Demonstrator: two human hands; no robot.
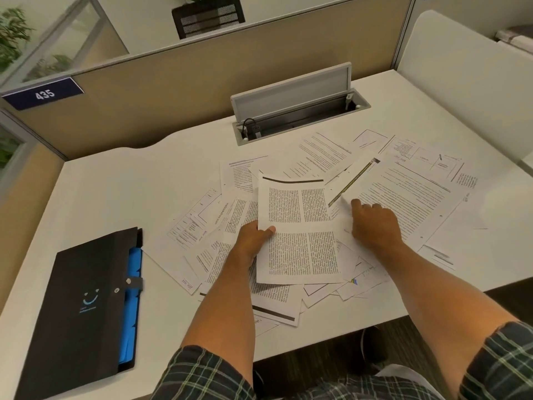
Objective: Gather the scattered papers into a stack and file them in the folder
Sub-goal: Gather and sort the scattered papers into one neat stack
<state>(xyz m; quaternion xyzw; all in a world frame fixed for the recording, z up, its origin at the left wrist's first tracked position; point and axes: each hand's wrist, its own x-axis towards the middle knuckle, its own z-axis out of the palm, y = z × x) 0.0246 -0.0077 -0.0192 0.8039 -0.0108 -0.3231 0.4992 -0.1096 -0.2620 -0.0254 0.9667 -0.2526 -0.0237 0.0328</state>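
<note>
Several printed papers (409, 194) lie scattered and overlapping across the middle and right of the white desk (115, 192). My left hand (251, 241) grips the left edge of a two-column printed sheet (300, 232), thumb on top, lifting it above the pile. My right hand (375, 223) rests on the papers just right of that sheet, fingers curled, touching the edge of a page with a yellow-green stripe (354, 180). A black folder (86, 307) with blue dividers and a snap strap lies shut at the desk's front left.
An open grey cable hatch (294, 102) with a plug in it sits behind the papers. Tan partition walls (173, 82) enclose the desk at the back and left, a white panel at the right. The desk's front edge has a cutout by my legs.
</note>
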